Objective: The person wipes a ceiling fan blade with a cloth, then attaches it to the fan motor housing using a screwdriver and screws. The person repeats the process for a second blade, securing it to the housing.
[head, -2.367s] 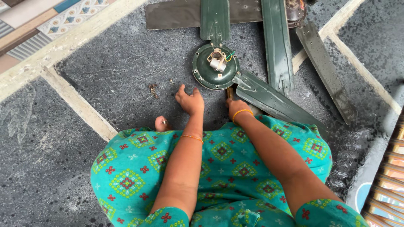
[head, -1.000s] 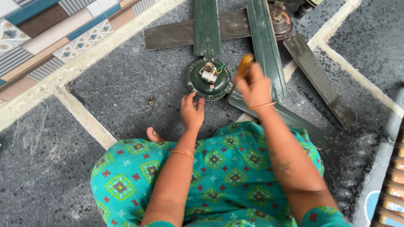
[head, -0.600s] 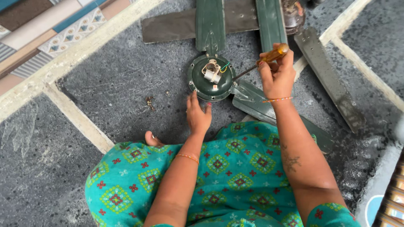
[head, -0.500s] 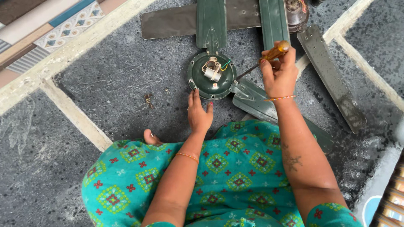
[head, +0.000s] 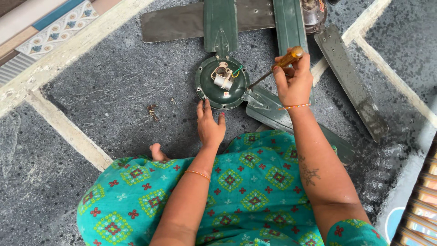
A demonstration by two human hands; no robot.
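The right hand (head: 293, 82) gripped an amber-handled screwdriver (head: 273, 68), its tip at the rim of the round green fan motor housing (head: 221, 83) on the floor (head: 114, 86). The left hand (head: 210, 125) lay open, fingers spread, touching the housing's near edge, where a small white label (head: 226, 94) sat.

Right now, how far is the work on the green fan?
Done: loose blades lie apart, and small screws sit on the floor. In hand: the right hand holds a screwdriver, its tip at the blade bracket; the left hand rests by the fan motor. Left: two blades remain attached.

Teal patterned dress — beaded bangles
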